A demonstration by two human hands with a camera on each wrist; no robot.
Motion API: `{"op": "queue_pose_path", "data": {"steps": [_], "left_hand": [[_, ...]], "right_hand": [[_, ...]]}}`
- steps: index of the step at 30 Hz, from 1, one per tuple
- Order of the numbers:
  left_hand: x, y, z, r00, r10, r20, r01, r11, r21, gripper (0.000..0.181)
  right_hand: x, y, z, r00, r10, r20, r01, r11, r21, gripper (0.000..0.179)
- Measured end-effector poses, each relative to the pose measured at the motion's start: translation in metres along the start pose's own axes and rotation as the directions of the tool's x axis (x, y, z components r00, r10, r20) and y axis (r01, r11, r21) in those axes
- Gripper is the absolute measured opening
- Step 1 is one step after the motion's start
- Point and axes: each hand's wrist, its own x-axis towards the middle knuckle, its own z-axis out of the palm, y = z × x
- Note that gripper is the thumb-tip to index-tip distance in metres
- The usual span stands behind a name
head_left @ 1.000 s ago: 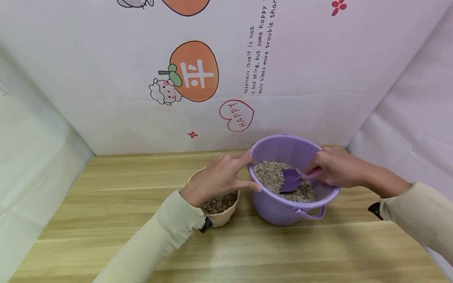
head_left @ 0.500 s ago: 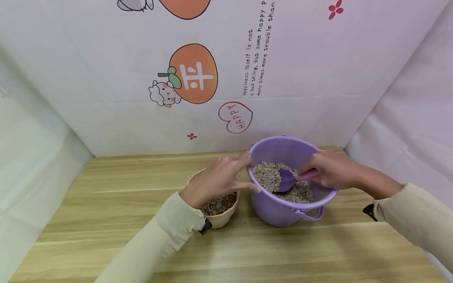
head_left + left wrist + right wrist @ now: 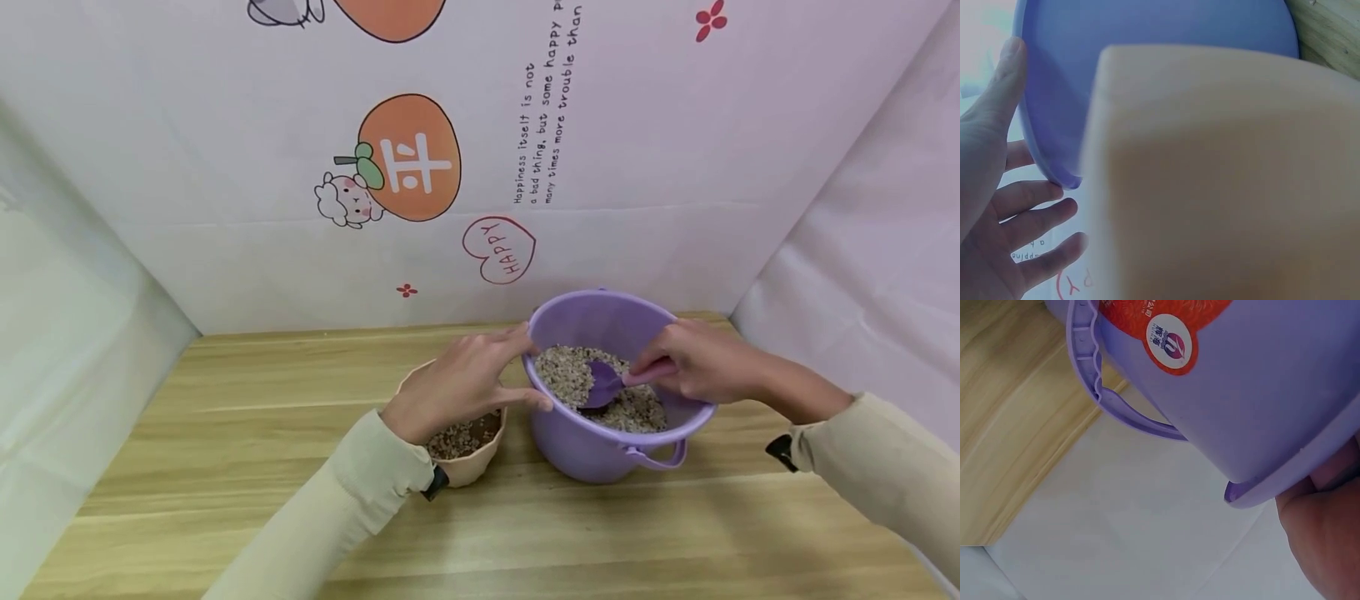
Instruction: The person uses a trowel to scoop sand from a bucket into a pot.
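Observation:
A purple bucket [image 3: 592, 454] stands on the wooden table with pale, gravel-like grains [image 3: 566, 375] inside. In the bucket my right hand [image 3: 701, 358] grips the handle of a purple scoop [image 3: 602, 385], whose blade is partly sunk in the grains. My left hand [image 3: 461, 379] touches the bucket's left rim with spread fingers and thumb, which also show in the left wrist view. Under that hand sits a beige faceted pot [image 3: 471, 468] holding similar grains, its far part hidden by the hand. The right wrist view shows the bucket's outer side [image 3: 1235, 381], with my right hand [image 3: 1325, 531] at the rim.
A purple handle [image 3: 663, 457] juts from the bucket's near side. White printed sheeting [image 3: 637, 150] rises behind the wooden table [image 3: 262, 408], and plain white sheeting [image 3: 862, 250] walls off the right side. Bare wood lies left of the pot and in front of the bucket.
My right hand and the scoop have shifted slightly left within the bucket, farther into the grains. My left hand has kept its place at the rim.

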Motion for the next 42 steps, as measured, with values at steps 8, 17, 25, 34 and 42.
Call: {"op": "queue_pose_path", "data": {"steps": [8,17,25,34,42], "left_hand": [[0.0013,0.0006,-0.0017,1.0,0.002,-0.007,-0.002,1.0,0.009,0.074],[0.0009,-0.0002,-0.001,1.0,0.01,-0.007,-0.01,1.0,-0.002,0.075],[-0.0006,-0.0005,-0.0012,1.0,0.013,-0.015,-0.013,1.0,-0.017,0.083],[-0.0008,0.0001,-0.0007,1.0,0.011,-0.017,-0.011,1.0,-0.024,0.084],[0.0002,0.0011,0.0009,1.0,0.002,-0.015,-0.003,1.0,-0.021,0.077]], "right_hand": [[-0.0007,0.0,0.0011,0.999,-0.03,-0.021,0.03,0.999,0.011,0.024],[-0.0002,-0.0021,0.0013,1.0,-0.017,0.007,0.016,0.998,0.058,0.023],[0.0001,-0.0018,0.0022,1.0,-0.026,0.001,0.026,0.997,0.068,0.022],[-0.0015,-0.0012,0.0029,1.0,0.022,-0.007,-0.021,0.998,0.057,0.023],[-0.0024,-0.0014,0.0051,0.998,0.061,-0.001,-0.06,0.994,0.093,0.026]]}}
